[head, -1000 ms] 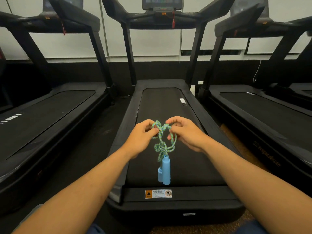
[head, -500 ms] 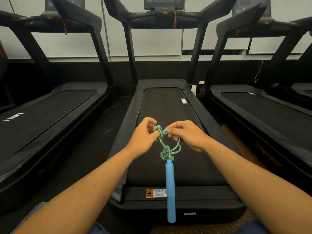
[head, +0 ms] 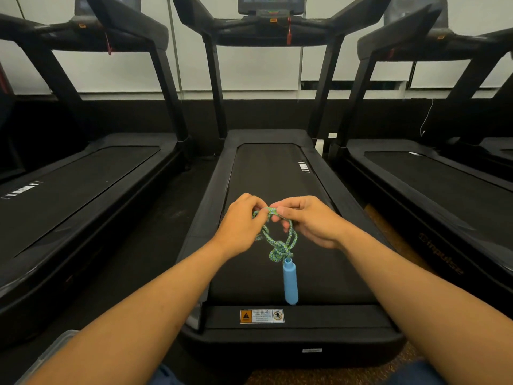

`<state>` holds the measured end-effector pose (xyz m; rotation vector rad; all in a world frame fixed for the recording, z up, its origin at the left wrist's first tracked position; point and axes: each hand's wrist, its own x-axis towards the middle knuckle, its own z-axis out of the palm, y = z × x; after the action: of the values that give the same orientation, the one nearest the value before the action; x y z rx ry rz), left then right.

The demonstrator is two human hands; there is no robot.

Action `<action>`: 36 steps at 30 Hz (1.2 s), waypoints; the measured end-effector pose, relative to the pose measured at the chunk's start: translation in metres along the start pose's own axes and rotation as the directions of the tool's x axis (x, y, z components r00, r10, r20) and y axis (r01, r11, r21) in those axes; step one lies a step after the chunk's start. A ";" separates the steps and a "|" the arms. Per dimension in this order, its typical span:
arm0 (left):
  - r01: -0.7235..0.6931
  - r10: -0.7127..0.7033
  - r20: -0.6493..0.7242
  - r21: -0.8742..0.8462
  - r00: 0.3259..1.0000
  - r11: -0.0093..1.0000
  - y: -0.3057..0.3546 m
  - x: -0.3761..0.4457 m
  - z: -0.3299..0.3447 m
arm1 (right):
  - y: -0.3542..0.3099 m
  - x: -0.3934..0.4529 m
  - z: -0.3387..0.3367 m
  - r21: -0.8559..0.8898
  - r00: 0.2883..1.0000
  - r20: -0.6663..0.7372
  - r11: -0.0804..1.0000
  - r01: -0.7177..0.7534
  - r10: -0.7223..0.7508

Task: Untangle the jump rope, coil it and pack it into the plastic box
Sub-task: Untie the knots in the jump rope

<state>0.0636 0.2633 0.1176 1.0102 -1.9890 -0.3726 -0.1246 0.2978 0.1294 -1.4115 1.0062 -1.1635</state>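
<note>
Both hands pinching the rope [head: 279, 240] up over the near end of the treadmill [head: 277, 173]: left hand [head: 241, 227] and right hand [head: 306, 221] nearly touching at the top loop. It's soft braided cord, light, so I'd guess grabbing right beside the knot works best. Handle [head: 290, 282] dangles below. Box [head: 54, 347] corner's down left.

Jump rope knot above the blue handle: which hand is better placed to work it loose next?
Probably the right hand. Its strand runs straight down into the knot above the blue handle, and its lower fingers sit nearest it. The left hand pinches the rope higher up, so it can anchor.
</note>
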 end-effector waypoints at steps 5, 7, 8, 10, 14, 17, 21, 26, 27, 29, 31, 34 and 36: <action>0.192 -0.192 0.019 -0.158 0.981 0.968 -0.004 0.003 -0.004 | -0.005 -0.004 -0.004 0.113 0.991 0.080 0.987 -0.113 0.104; 0.220 -0.221 0.012 -0.167 0.975 0.961 -0.006 0.003 -0.006 | -0.005 -0.005 -0.005 0.113 0.987 0.094 0.984 -0.137 0.127; 0.227 -0.230 -0.007 -0.150 0.973 0.962 -0.006 0.003 -0.007 | -0.005 -0.005 -0.005 0.117 0.985 0.102 0.982 -0.148 0.136; 0.241 -0.248 -0.027 -0.152 0.968 0.958 -0.009 0.005 -0.008 | -0.006 -0.006 -0.005 0.135 0.982 0.106 0.976 -0.170 0.156; 0.227 -0.229 0.008 -0.149 0.973 0.962 -0.016 0.002 -0.004 | -0.007 -0.004 -0.004 0.225 0.987 0.071 0.961 -0.159 0.146; 0.202 -0.211 -0.035 -0.165 0.977 0.965 -0.015 -0.001 0.000 | -0.010 -0.001 -0.004 0.342 0.994 -0.021 0.935 -0.089 0.103; 0.272 -0.290 -0.040 -0.248 0.956 0.930 -0.009 -0.007 0.002 | -0.014 0.003 -0.006 0.462 0.985 -0.162 0.887 0.026 0.055; 0.297 -0.224 0.360 -0.164 0.906 0.941 -0.012 -0.024 0.018 | -0.016 0.008 -0.002 0.528 0.965 -0.259 0.843 0.102 0.046; 0.285 -0.217 0.419 -0.108 0.882 0.952 -0.014 -0.027 0.024 | -0.016 0.009 -0.001 0.532 0.963 -0.266 0.840 0.107 0.046; 0.282 -0.224 0.455 -0.063 0.862 0.957 -0.017 -0.030 0.032 | -0.017 0.010 0.001 0.523 0.961 -0.274 0.845 0.112 0.042; 0.309 -0.235 0.446 -0.101 0.864 0.946 -0.017 -0.027 0.031 | -0.016 0.009 0.000 0.500 0.959 -0.282 0.859 0.114 0.036; 0.405 -0.257 0.454 -0.264 0.853 0.876 -0.014 -0.021 0.017 | -0.013 0.005 -0.005 0.429 0.953 -0.301 0.897 0.111 0.026; 0.425 -0.268 0.413 -0.356 0.871 0.832 -0.012 -0.017 0.007 | -0.009 0.003 -0.008 0.359 0.949 -0.315 0.928 0.100 0.020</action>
<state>0.0695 0.2681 0.0965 1.0633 -1.8773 -1.2264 -0.1319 0.2943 0.1394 -0.9669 0.9113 -1.5540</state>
